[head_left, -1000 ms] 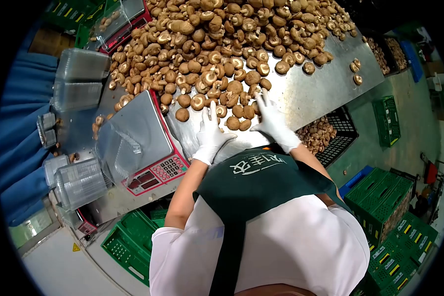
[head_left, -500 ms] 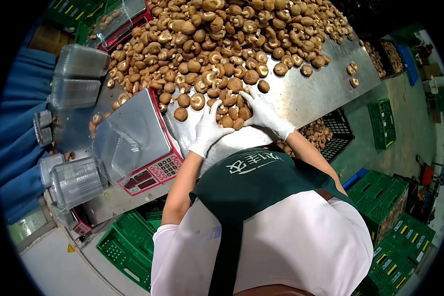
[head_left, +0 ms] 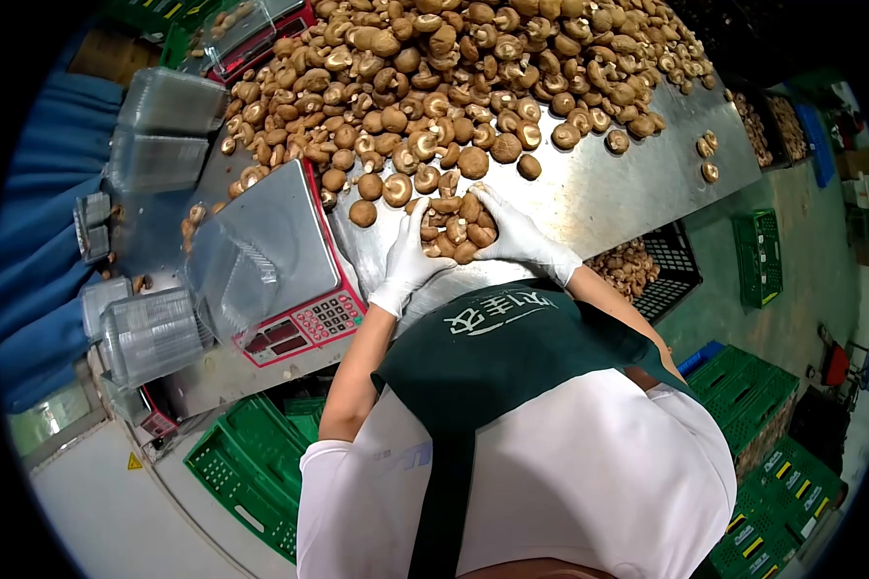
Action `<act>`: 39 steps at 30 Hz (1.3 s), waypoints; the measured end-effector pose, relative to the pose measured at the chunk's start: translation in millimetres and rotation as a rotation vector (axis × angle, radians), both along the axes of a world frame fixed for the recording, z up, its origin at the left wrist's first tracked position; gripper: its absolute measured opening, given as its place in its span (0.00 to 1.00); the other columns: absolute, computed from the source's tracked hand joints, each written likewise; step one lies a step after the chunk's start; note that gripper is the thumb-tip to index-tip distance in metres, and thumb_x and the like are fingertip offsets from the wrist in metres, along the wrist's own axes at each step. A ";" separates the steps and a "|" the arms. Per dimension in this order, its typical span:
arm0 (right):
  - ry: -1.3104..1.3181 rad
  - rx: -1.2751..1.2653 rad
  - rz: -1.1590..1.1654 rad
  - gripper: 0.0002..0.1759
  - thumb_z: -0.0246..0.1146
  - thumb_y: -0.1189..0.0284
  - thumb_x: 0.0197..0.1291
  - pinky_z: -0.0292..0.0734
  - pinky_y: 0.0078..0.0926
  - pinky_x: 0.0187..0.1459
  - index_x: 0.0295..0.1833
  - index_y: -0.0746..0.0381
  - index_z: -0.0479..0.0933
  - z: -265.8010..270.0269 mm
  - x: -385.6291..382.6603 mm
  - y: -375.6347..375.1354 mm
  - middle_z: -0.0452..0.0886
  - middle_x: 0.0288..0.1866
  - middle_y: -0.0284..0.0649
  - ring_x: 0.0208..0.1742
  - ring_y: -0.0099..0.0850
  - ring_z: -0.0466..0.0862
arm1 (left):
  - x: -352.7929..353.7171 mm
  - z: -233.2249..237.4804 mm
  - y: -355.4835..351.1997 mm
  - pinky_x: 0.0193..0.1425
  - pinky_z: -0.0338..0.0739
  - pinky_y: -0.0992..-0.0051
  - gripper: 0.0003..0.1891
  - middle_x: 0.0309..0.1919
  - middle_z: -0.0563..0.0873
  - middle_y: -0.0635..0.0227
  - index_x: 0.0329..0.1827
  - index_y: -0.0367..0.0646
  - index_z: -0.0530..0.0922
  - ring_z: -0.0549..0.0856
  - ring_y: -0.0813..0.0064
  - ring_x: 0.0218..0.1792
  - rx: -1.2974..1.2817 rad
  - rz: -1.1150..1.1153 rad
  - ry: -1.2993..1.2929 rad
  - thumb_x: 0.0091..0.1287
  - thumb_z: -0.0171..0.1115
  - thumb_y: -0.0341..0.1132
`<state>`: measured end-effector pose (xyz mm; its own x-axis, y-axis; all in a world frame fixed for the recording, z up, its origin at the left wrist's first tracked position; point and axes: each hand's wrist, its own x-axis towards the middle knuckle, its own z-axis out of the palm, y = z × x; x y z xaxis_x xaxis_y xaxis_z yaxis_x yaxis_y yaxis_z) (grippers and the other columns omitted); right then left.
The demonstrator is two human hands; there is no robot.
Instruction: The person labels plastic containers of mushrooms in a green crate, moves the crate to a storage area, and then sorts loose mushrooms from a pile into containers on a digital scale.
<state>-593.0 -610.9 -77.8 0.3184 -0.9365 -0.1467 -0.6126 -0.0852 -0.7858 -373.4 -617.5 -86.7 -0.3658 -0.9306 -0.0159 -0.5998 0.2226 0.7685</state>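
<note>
Several brown mushrooms (head_left: 454,232) are gathered in a cluster between my two white-gloved hands near the table's front edge. My left hand (head_left: 413,261) cups the left side of the cluster, its fingers curved along the mushrooms. Against the right side lies my right hand (head_left: 514,234), with its thumb and fingers around the mushrooms. Behind the cluster spreads a large heap of mushrooms (head_left: 473,77) on the metal table (head_left: 560,193). To the left of my hands stands a scale (head_left: 270,241) with a red rim, a clear plastic tray (head_left: 246,280) on its plate.
Stacks of clear plastic trays (head_left: 154,333) stand at the left, beside a blue curtain (head_left: 43,241). A black crate (head_left: 671,270) of mushrooms sits below the table's right edge. Green crates (head_left: 739,396) are at the lower right, another (head_left: 246,473) at the lower left.
My hands have drawn closer together, and the mushrooms between them are packed more tightly, apart from the heap. The whole view has shifted slightly.
</note>
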 end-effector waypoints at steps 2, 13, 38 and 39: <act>0.003 0.012 0.028 0.59 0.77 0.59 0.36 0.60 0.31 0.69 0.72 0.63 0.52 -1.1 -2.0 -1.4 0.54 0.74 0.51 0.71 0.45 0.62 | -0.5 4.4 -2.7 0.55 0.76 0.63 0.58 0.54 0.72 0.54 0.72 0.52 0.54 0.77 0.53 0.54 0.049 -0.035 -0.057 0.34 0.81 0.38; 0.374 -0.126 -0.092 0.56 0.76 0.61 0.35 0.70 0.38 0.60 0.72 0.55 0.55 11.8 1.3 -2.3 0.57 0.72 0.50 0.61 0.48 0.70 | -13.1 21.5 -0.3 0.50 0.77 0.62 0.54 0.55 0.69 0.54 0.73 0.54 0.54 0.78 0.51 0.52 0.061 0.055 -0.319 0.40 0.77 0.41; 0.522 0.053 -0.585 0.22 0.65 0.62 0.49 0.78 0.34 0.48 0.51 0.55 0.80 83.7 -99.6 37.3 0.85 0.36 0.41 0.46 0.35 0.82 | 24.5 2.0 23.2 0.65 0.69 0.65 0.56 0.68 0.58 0.45 0.71 0.37 0.55 0.66 0.50 0.66 -0.047 0.293 0.034 0.38 0.81 0.40; 0.662 0.056 -0.568 0.21 0.65 0.62 0.49 0.78 0.34 0.48 0.51 0.55 0.81 87.5 -117.1 47.3 0.85 0.39 0.41 0.45 0.37 0.82 | 25.8 3.5 21.8 0.64 0.70 0.65 0.57 0.68 0.58 0.45 0.71 0.38 0.55 0.66 0.50 0.66 -0.057 0.287 -0.018 0.37 0.81 0.41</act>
